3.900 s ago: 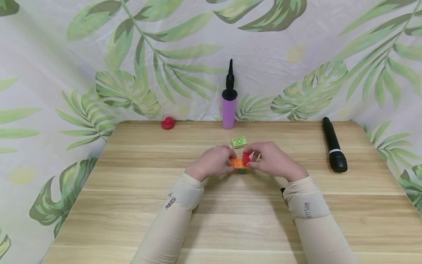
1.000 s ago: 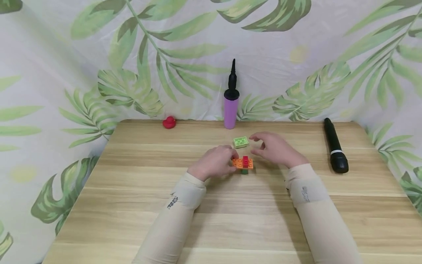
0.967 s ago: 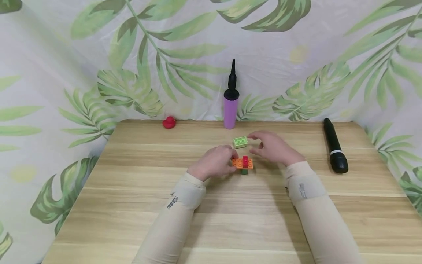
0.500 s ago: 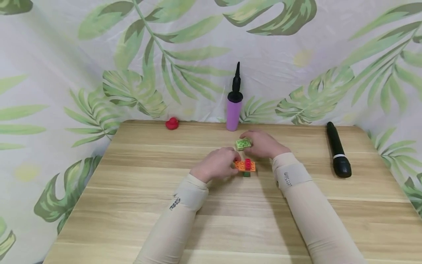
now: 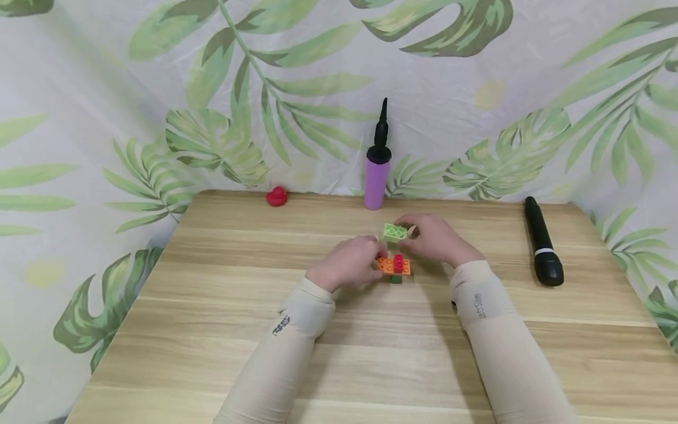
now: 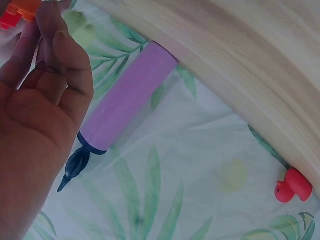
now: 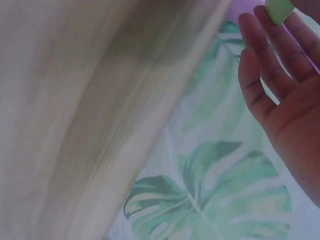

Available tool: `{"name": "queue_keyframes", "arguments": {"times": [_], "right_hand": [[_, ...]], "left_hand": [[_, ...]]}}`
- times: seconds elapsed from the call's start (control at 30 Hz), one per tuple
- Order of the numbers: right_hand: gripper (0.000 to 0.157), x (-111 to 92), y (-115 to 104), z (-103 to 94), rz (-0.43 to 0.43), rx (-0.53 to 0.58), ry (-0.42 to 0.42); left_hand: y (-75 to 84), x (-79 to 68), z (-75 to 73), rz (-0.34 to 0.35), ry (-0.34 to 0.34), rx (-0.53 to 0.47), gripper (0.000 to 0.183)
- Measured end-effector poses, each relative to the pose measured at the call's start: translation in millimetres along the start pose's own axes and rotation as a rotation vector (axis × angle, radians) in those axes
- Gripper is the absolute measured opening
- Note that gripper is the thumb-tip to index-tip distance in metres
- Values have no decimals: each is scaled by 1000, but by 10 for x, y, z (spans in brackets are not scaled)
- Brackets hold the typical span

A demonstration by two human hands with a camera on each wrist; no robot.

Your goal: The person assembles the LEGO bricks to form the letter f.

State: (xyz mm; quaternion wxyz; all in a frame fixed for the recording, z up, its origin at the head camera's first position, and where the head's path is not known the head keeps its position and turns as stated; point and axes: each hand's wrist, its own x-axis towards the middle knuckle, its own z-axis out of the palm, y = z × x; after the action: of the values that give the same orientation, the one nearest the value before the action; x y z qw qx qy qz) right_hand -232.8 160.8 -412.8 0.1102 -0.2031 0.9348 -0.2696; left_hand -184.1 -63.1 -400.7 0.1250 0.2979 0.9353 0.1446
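My left hand (image 5: 349,265) grips the left end of an orange toy building brick (image 5: 385,267), just above the table. A small red brick (image 5: 398,263) sits across the orange studs, and a dark green brick (image 5: 395,279) shows underneath. Farther back, my right hand (image 5: 436,238) pinches a light green brick (image 5: 394,232) between thumb and fingers, its hollow side toward the head camera. In the left wrist view, the orange brick (image 6: 26,8) is partly cut off at the top corner. The right wrist view catches a corner of the light green brick (image 7: 279,10) at the fingertips.
Behind the hands, a purple balloon pump (image 5: 375,182) with a black nozzle stands upright near the table's back edge. A red rubber duck (image 5: 276,196) sits back left. On the right lies a black microphone (image 5: 542,241). Leaf-printed cloth hangs behind the wooden table (image 5: 222,294).
My right hand let go of the red brick on the orange one, reached back and took hold of the light green brick, which has tilted. My left hand keeps its grip.
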Motion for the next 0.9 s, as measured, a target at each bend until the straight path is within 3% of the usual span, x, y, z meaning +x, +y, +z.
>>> {"name": "queue_keyframes", "arguments": {"times": [0.27,0.43,0.67,0.9], "right_hand": [[44,-396,-77,-79,-35,109,139],[42,-485,-186,-122,-88,115,187],[39,-513,-304,-137,-122,114,217],[37,-492,-348,-129,-152,114,243]], "left_hand": [[-35,0,-70,-16,12,-88,51],[-95,-36,-131,-18,125,-134,54],[-81,-45,-153,47,314,-229,52],[-59,-47,-135,83,376,-157,40]]}}
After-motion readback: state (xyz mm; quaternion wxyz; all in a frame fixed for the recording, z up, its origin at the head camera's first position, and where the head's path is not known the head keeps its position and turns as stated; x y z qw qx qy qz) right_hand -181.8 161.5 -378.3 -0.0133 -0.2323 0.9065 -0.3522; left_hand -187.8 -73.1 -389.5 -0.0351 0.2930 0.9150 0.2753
